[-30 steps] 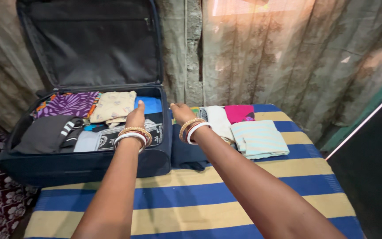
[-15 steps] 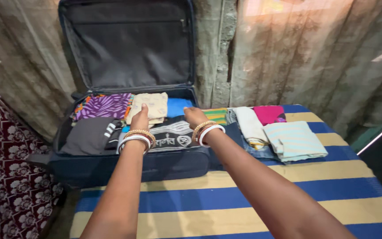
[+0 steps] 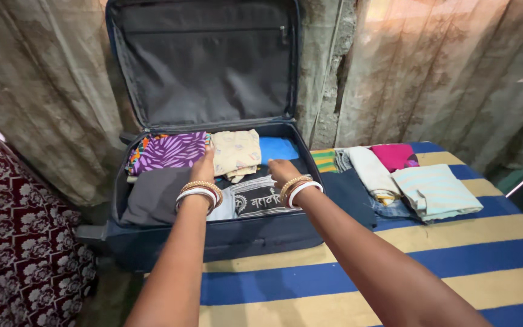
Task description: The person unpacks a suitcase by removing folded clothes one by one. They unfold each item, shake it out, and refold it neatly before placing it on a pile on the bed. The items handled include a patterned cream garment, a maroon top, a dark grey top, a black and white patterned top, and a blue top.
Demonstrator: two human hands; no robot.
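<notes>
An open suitcase (image 3: 213, 236) lies at the left end of a bed (image 3: 394, 266), its lid (image 3: 204, 60) upright against the wall behind. Folded clothes (image 3: 171, 151) fill its tray, and both the left hand (image 3: 204, 169) and right hand (image 3: 282, 171) rest on them near the middle. To the right of the suitcase, further folded garments (image 3: 434, 191) lie side by side on the bed.

Right of the hands, striped pale-blue folded cloth (image 3: 436, 192), pink cloth (image 3: 394, 155), cream cloth (image 3: 370, 171) lie on a blue-yellow striped bed sheet (image 3: 455, 254). Beyond: curtain (image 3: 455, 72). Far left: maroon floral fabric (image 3: 7, 242).
</notes>
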